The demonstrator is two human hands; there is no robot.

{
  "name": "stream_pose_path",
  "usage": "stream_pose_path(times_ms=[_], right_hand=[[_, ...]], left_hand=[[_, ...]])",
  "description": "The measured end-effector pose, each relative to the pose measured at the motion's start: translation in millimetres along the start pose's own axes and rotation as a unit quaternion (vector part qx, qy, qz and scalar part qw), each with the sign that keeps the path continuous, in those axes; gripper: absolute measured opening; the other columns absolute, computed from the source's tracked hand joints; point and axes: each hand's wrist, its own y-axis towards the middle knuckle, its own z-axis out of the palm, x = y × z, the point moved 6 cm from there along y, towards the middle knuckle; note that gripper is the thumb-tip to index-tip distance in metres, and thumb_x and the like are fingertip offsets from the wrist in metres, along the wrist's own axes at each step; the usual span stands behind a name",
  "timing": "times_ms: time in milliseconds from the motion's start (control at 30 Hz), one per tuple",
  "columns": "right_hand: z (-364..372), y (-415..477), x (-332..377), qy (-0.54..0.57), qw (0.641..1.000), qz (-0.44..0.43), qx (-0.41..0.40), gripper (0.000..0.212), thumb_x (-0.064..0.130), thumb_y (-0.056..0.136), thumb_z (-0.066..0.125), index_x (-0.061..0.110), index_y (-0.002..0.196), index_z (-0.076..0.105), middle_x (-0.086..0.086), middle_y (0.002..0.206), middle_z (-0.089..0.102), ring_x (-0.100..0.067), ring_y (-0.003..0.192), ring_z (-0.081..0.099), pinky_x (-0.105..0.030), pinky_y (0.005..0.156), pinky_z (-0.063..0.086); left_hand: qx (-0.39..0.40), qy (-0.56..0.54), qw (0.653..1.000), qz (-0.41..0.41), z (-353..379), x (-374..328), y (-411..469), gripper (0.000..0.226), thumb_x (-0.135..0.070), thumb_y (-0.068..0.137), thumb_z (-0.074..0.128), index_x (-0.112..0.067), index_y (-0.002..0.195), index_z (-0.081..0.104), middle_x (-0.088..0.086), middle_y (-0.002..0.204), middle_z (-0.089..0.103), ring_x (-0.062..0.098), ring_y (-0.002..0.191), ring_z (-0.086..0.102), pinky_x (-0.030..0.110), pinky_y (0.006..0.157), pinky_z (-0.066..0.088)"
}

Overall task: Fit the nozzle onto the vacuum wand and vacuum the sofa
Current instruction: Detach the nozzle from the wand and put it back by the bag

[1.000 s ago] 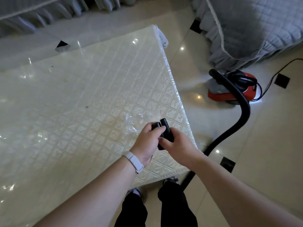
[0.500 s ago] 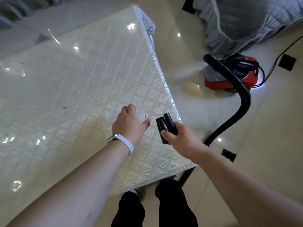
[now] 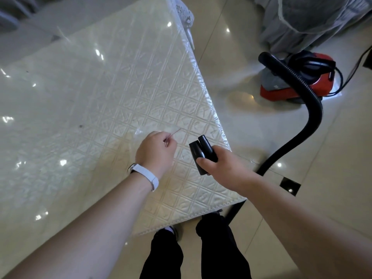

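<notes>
My right hand [image 3: 223,168] is closed around two short black nozzle pieces [image 3: 198,151], held side by side just above the table's near right corner. To their left, my left hand [image 3: 156,153] pinches a clear plastic wrapper [image 3: 161,130] with a thin red strip, low over the tabletop. A black ribbed hose [image 3: 314,117] curves from the red canister vacuum [image 3: 322,83] on the floor down behind the table corner. Its far end is hidden. The sofa [image 3: 302,17] under a grey quilted cover stands at the top right.
A white embossed table [image 3: 100,87] with a glossy cover fills the left and middle. Glossy beige floor tiles [image 3: 332,178] lie to the right. The vacuum's black cord [image 3: 358,63] trails right. My legs in black trousers [image 3: 219,248] stand at the table's near edge.
My hands have come apart. The left one drew the clear wrapper off the nozzles and lowered it leftward towards the table. The right hand kept both nozzles.
</notes>
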Motion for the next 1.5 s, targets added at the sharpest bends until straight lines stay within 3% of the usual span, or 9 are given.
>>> stream_pose_path(times_ms=[100, 233, 433, 833, 933, 1067, 1233, 1367, 1500], right_hand=[[4, -9, 16, -0.021, 0.999, -0.022, 0.013, 0.021, 0.04, 0.095, 0.059, 0.02, 0.102, 0.058, -0.001, 0.087, 0.066, -0.014, 0.069, 0.055, -0.025, 0.058, 0.041], [12, -17, 37, -0.033, 0.998, -0.042, 0.021, 0.02, 0.04, 0.093, 0.06, 0.021, 0.094, 0.056, 0.003, 0.081, 0.062, -0.013, 0.065, 0.053, -0.027, 0.058, 0.041], [29, -26, 50, -0.093, 0.994, -0.056, 0.023, 0.023, 0.041, 0.092, 0.059, 0.021, 0.082, 0.051, 0.007, 0.07, 0.056, -0.012, 0.058, 0.051, -0.025, 0.053, 0.039], [62, -25, 49, -0.075, 0.996, 0.048, 0.03, 0.032, 0.044, 0.092, 0.055, 0.013, 0.084, 0.06, -0.004, 0.067, 0.062, -0.019, 0.055, 0.056, -0.022, 0.047, 0.039], [70, -22, 48, -0.003, 0.995, 0.087, 0.039, 0.04, 0.049, 0.089, 0.058, 0.011, 0.084, 0.067, -0.008, 0.074, 0.071, -0.018, 0.054, 0.06, -0.029, 0.06, 0.05], [75, -19, 47, 0.067, 0.991, 0.104, 0.04, 0.042, 0.046, 0.086, 0.066, 0.005, 0.095, 0.074, -0.013, 0.097, 0.077, -0.018, 0.06, 0.064, -0.033, 0.071, 0.057], [76, -18, 46, 0.094, 0.989, 0.113, 0.036, 0.04, 0.045, 0.083, 0.07, 0.005, 0.092, 0.076, -0.007, 0.086, 0.076, -0.016, 0.061, 0.066, -0.033, 0.069, 0.055], [74, -18, 47, 0.18, 0.98, 0.084, -0.017, 0.021, 0.028, 0.086, 0.072, 0.009, 0.086, 0.063, -0.007, 0.075, 0.063, -0.019, 0.064, 0.067, -0.044, 0.087, 0.061], [71, -21, 50, 0.086, 0.993, 0.054, -0.06, 0.022, 0.027, 0.091, 0.062, 0.006, 0.091, 0.064, -0.007, 0.076, 0.07, -0.017, 0.06, 0.07, -0.039, 0.076, 0.064]], left_hand=[[0.003, -0.051, 0.999, 0.014, -10, 3, -9, 0.022, -0.023, 0.098, 0.056, -0.014, 0.091, 0.075, -0.005, 0.085, 0.055, 0.008, 0.07, 0.053, 0.015, 0.06, 0.038], [0.002, -0.08, 0.996, 0.026, -22, -1, -20, 0.024, -0.024, 0.1, 0.055, -0.014, 0.088, 0.074, -0.005, 0.086, 0.054, 0.002, 0.074, 0.054, 0.012, 0.062, 0.036], [0.045, -0.175, 0.983, 0.034, -41, -10, -40, 0.031, -0.013, 0.104, 0.045, -0.011, 0.123, 0.069, -0.011, 0.108, 0.058, -0.008, 0.096, 0.054, -0.006, 0.079, 0.032], [0.083, -0.192, 0.973, 0.096, -46, 6, -62, 0.031, -0.018, 0.103, 0.052, -0.023, 0.129, 0.067, -0.002, 0.095, 0.056, 0.002, 0.087, 0.056, 0.004, 0.076, 0.039], [0.1, -0.189, 0.969, 0.128, -47, 8, -69, 0.031, -0.019, 0.103, 0.052, -0.029, 0.129, 0.066, -0.01, 0.084, 0.049, -0.003, 0.077, 0.053, 0.007, 0.073, 0.038], [0.127, -0.233, 0.959, 0.101, -48, 15, -72, 0.029, -0.014, 0.102, 0.053, -0.029, 0.121, 0.07, -0.011, 0.087, 0.055, -0.007, 0.081, 0.055, 0.006, 0.077, 0.039], [0.189, -0.31, 0.931, 0.04, -49, 22, -75, 0.034, -0.013, 0.103, 0.052, -0.04, 0.102, 0.072, -0.023, 0.1, 0.072, -0.009, 0.101, 0.062, 0.009, 0.085, 0.044], [0.186, -0.32, 0.929, 0.025, -53, 24, -73, 0.038, -0.017, 0.103, 0.052, -0.05, 0.095, 0.071, 0.008, 0.108, 0.075, 0.019, 0.096, 0.065, 0.035, 0.09, 0.052], [0.186, -0.326, 0.927, 0.021, -53, 28, -71, 0.036, -0.017, 0.103, 0.052, -0.048, 0.097, 0.069, 0.009, 0.107, 0.075, 0.015, 0.094, 0.063, 0.032, 0.091, 0.05]])
